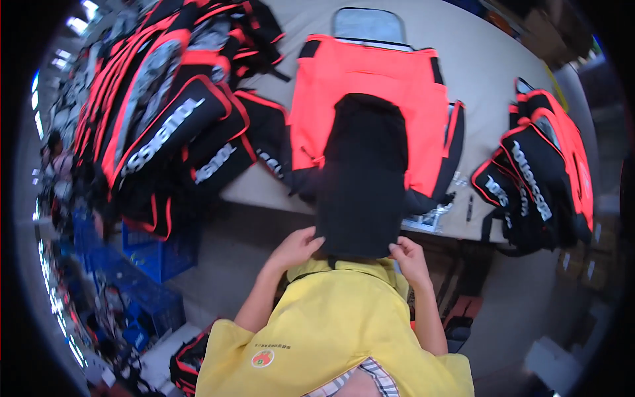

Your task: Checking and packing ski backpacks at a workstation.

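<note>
A coral-red and black bag [370, 69] lies on the table in front of me, with a clear-looking flap [368, 25] at its far end. From its middle, a long black fabric panel [364, 178] reaches over the table's near edge toward my waist. My left hand [299, 247] pinches the panel's near left corner. At the near right corner my right hand [411, 258] grips the same panel between thumb and fingers. The panel is stretched fairly flat between both hands.
A tall heap of similar black and coral bags [152, 112] covers the table's left side. More folded bags [542, 165] lie at the right. Small clear plastic packets [430, 218] and a thin black object [469, 208] are near the front edge. Blue crates [159, 255] stand at lower left.
</note>
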Action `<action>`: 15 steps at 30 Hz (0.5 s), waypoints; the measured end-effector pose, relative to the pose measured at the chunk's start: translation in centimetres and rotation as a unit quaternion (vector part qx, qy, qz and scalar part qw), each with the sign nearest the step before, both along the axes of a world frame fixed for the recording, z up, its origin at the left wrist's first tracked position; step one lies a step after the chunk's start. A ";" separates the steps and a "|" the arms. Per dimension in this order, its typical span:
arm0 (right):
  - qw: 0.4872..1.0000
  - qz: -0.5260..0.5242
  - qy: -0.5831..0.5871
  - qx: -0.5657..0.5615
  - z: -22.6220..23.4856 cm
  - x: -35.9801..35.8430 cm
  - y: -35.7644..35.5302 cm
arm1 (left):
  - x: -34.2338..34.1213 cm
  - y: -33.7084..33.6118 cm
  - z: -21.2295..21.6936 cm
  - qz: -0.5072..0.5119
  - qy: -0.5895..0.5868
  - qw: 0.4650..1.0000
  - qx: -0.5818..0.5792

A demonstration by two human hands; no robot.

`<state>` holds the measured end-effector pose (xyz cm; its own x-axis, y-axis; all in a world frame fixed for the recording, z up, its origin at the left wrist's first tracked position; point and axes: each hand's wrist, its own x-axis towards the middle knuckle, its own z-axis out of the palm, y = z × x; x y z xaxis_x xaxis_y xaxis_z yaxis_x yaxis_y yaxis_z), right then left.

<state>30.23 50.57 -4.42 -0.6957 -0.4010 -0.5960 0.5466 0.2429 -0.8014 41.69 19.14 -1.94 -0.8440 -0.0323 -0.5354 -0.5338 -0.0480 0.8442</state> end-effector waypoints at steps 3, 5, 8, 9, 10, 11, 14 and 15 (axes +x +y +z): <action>0.994 0.102 -0.017 -0.027 0.9 -1.6 0.1 | 1.3 -3.7 0.2 -0.072 -0.012 0.997 -0.007; 0.983 0.127 -0.076 -0.107 3.6 -3.1 -0.7 | -1.6 -5.4 5.7 -0.144 -0.048 0.987 -0.060; 0.957 0.137 -0.080 -0.245 7.1 -6.8 -1.0 | -5.4 -7.7 9.7 -0.053 0.070 0.991 0.105; 0.946 0.067 -0.059 -0.313 8.8 -8.3 -2.4 | -6.3 -9.8 8.5 -0.064 0.095 0.984 0.139; 0.927 -0.001 -0.038 -0.374 9.6 -10.4 -4.2 | -10.2 -8.3 10.0 0.016 0.211 0.959 0.187; 0.885 0.029 -0.039 -0.464 9.9 -13.6 -5.8 | -13.7 -8.8 9.8 0.034 0.206 0.962 0.174; 0.976 -0.018 0.210 -0.058 8.2 -19.6 -13.2 | -23.0 -9.5 8.0 0.070 0.187 0.966 -0.165; 0.976 -0.009 0.212 -0.058 7.5 -21.0 -15.9 | -25.5 -10.0 6.6 0.003 0.249 0.905 -0.343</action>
